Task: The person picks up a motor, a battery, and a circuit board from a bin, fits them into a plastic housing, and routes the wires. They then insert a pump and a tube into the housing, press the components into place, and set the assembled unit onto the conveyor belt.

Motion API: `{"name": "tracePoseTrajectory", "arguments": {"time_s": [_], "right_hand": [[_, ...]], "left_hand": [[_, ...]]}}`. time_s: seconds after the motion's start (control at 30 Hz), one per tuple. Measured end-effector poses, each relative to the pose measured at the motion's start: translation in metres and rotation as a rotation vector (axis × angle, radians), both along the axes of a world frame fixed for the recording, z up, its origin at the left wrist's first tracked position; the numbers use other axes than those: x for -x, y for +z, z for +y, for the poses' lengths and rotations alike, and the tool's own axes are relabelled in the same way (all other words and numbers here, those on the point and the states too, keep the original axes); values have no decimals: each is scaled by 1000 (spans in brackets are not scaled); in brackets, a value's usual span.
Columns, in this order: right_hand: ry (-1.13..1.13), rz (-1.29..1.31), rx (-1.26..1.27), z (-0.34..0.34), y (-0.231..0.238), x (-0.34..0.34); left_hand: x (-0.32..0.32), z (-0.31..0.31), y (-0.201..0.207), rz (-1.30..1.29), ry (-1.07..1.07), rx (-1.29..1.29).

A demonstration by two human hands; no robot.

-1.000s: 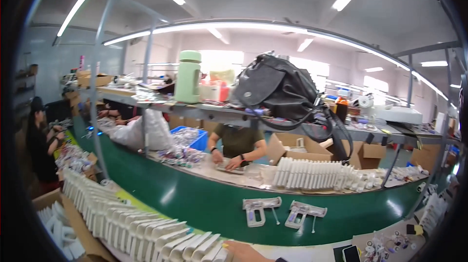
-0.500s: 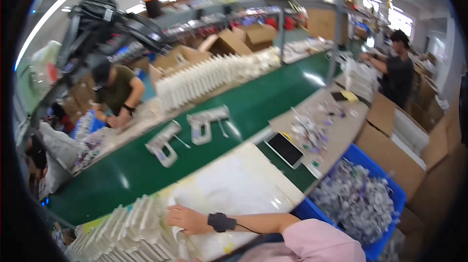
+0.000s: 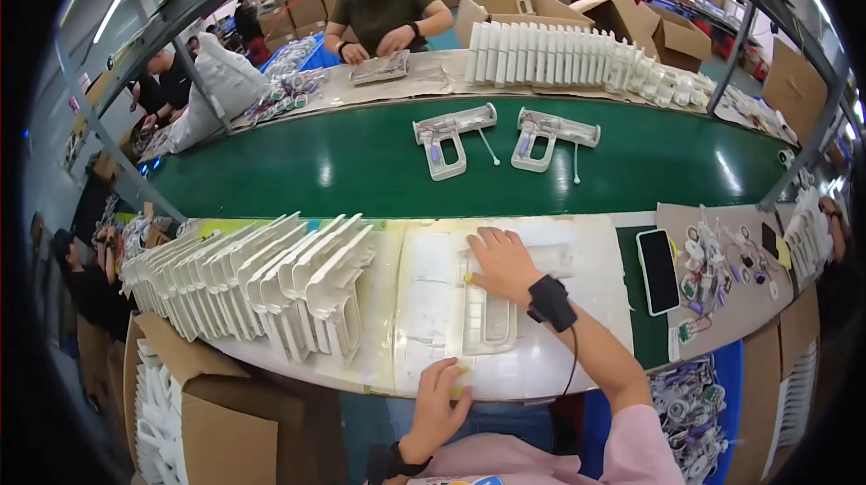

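Observation:
A white plastic gun-shaped shell half (image 3: 492,327) lies on the pale work board, its handle loop toward me. My right hand (image 3: 505,264) is laid over the shell's upper left end, fingers over the far side and thumb on the near side, gripping it. At the board's front edge, my left hand (image 3: 439,408) has its fingers apart and holds nothing. A row of similar white shells (image 3: 298,282) stands on edge left of the board. Two gun-shaped shells with wires and parts inside, a left one (image 3: 451,138) and a right one (image 3: 552,138), lie on the green belt.
Right of the board are a phone (image 3: 658,273) and small wired parts (image 3: 722,255). Below sits a blue bin (image 3: 729,386) of parts. A cardboard box (image 3: 225,422) stands at lower left. Across the green belt (image 3: 298,160), a co-worker (image 3: 383,11) handles a shell beside another shell row.
My right hand has moved from the shell row onto the board, with a shell now under it. My left hand has come into clear view. The head view has turned and levelled.

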State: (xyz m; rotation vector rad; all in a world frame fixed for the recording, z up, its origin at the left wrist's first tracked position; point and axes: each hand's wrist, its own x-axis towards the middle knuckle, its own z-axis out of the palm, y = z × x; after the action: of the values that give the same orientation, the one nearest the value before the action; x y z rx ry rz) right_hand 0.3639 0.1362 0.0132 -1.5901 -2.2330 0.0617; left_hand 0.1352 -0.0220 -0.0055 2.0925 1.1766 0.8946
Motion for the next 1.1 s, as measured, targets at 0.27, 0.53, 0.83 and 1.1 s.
{"name": "tracePoseTrajectory", "arguments": {"time_s": [0.27,0.53,0.83,1.1], "right_hand": [[-39,136,192,-9,-2,-3],[-301,676,-308,-143,5,-82],[-1839,571,-789,-441,-18,-180],[-1289,375,-543,-252,3,-252]], "left_hand": [[-19,43,15,103,-13,-87],[-121,118,31,321,-166,-203],[-163,159,-11,542,-278,-153],[-145,166,-12,480,-221,-174]]}}
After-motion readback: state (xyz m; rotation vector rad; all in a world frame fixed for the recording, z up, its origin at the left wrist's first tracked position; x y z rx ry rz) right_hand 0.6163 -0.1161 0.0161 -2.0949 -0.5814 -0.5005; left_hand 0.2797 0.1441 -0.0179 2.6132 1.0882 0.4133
